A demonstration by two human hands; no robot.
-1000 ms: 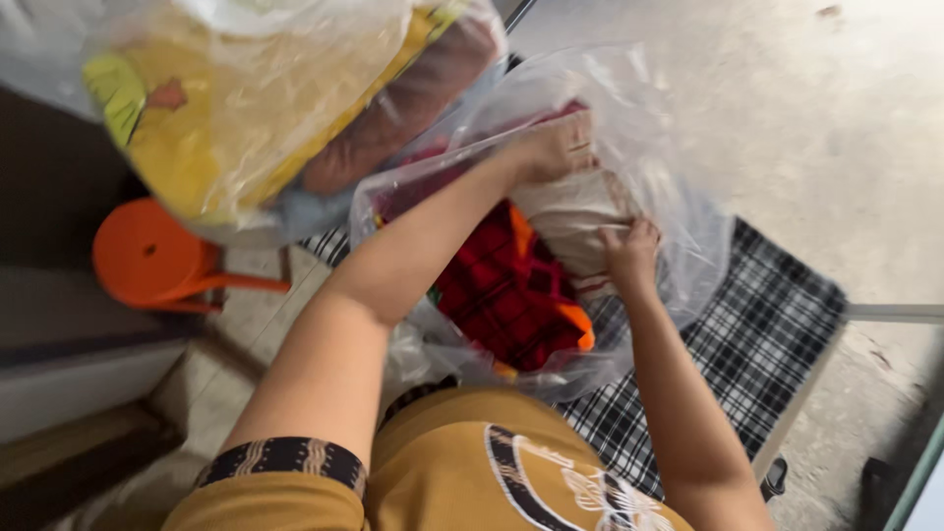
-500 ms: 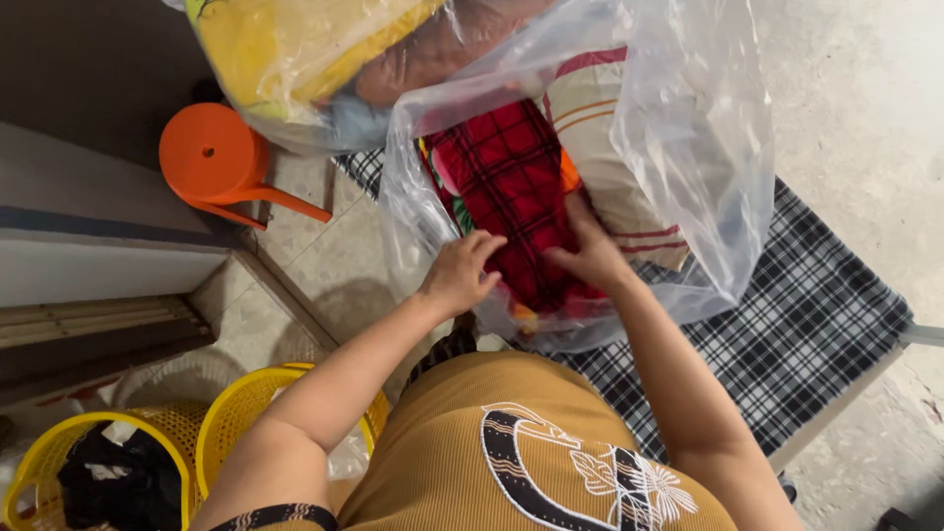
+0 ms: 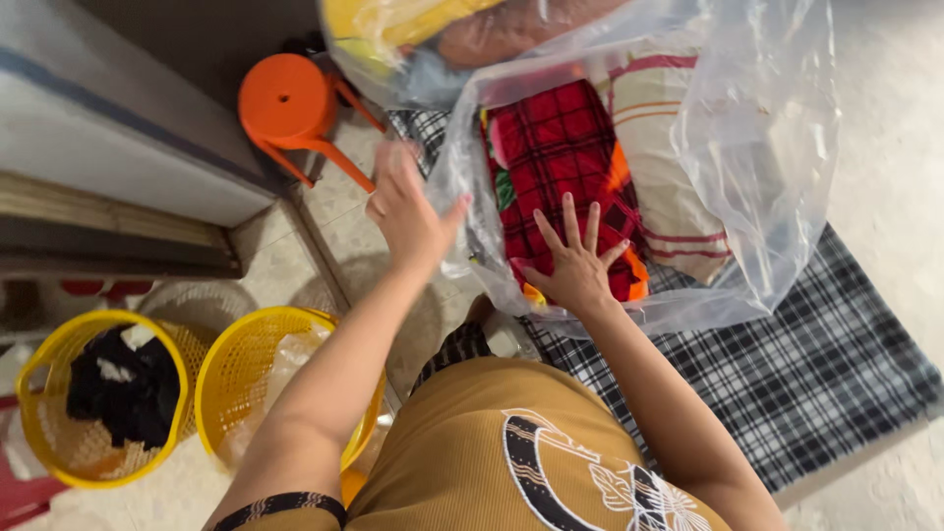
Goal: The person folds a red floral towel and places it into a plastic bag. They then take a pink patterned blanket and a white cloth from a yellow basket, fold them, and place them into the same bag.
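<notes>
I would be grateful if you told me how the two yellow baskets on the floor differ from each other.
The outer yellow basket holds a heap of black cloth; the inner yellow basket holds only something pale and clear, perhaps plastic. The outer basket shows whole, while the inner one is partly hidden behind the person's left arm. Both are round, yellow, open-weave baskets standing side by side on the floor.

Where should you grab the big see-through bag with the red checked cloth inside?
Probably the loose plastic at the open mouth of the clear bag, coming from its upper right side. It stands up slack and empty there, while the red checked cloth fills the middle under the right hand.
</notes>
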